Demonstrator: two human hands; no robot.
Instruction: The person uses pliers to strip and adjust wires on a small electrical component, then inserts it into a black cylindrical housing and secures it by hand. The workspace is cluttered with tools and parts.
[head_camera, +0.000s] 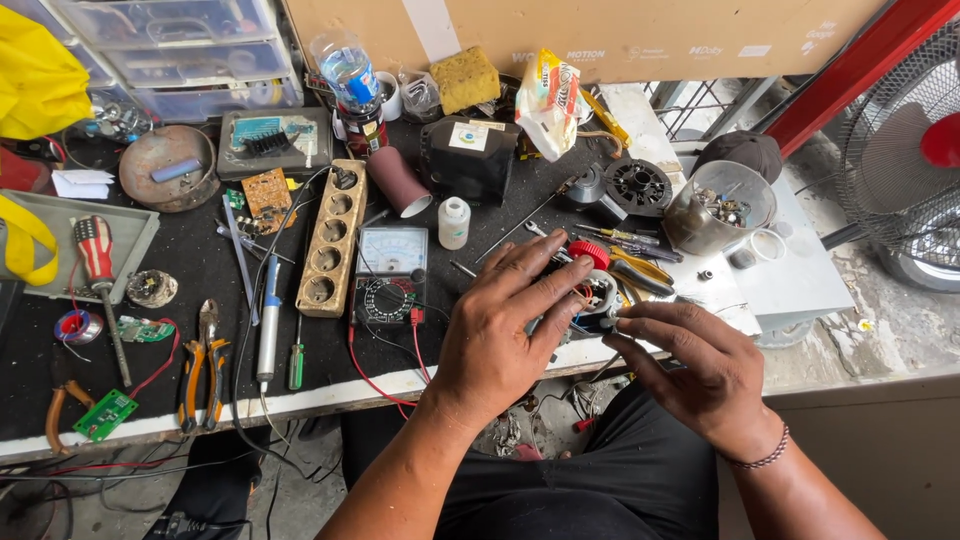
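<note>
Cluttered black workbench (200, 270); left hand (500, 330) fingers clamped on small motor (597, 292), right hand (700, 370) fingers pinching it.

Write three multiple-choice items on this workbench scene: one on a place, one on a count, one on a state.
1. Where does the analog multimeter lie?
A. Just right of the wooden socket strip
B. Inside the grey tray
C. On the floor

2. How many round sockets show in the wooden socket strip?
A. Two
B. Five
C. Nine

3. What are the hands doing?
A. Both rest flat on the bare bench
B. The left hand covers the small wired part while the right hand pinches at its edge
C. Each grips a pair of pliers

Answers: 1 A, the meter sits beside the strip on the black bench top. 2 B, five openings run down its length. 3 B, both hands close around the part at the bench's front edge.
</note>
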